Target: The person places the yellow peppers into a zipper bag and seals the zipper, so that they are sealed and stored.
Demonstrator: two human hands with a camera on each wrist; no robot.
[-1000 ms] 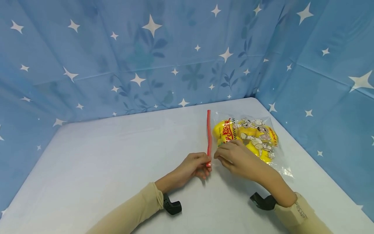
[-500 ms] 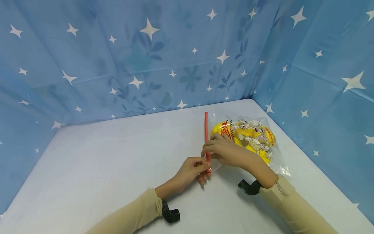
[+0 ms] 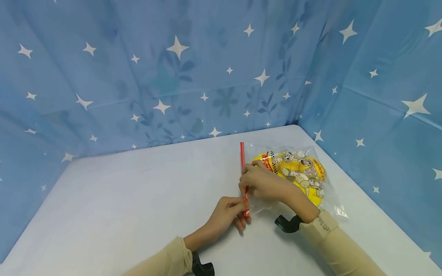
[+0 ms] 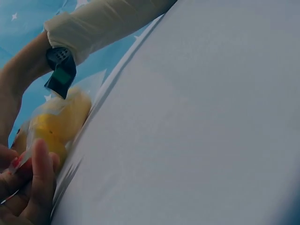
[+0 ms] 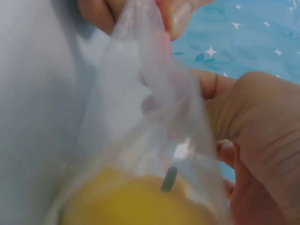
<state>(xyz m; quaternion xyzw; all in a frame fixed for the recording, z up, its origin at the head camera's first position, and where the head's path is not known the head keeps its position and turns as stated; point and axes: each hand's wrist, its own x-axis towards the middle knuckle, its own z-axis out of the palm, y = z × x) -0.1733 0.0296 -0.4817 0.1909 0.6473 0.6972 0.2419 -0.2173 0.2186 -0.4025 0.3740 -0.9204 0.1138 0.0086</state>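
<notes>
A clear zip bag with a red closure strip lies on the right of the table. It bears "Story" lettering and cartoon figures, and yellow rounded things, of unclear kind, fill it. My left hand pinches the near end of the strip between thumb and forefinger. Just beyond it, my right hand pinches the same strip, its fingers covering the strip's middle. In the right wrist view the clear plastic rises from the yellow contents to the left hand's fingertips.
A white cloth covers the table. Blue star-patterned curtains hang along its back and right side. Each wrist wears a black device, such as the one under the right forearm.
My right hand has come left from over the bag's near left part to the red strip and now pinches it. The left hand keeps its hold. The head view has tilted slightly.
</notes>
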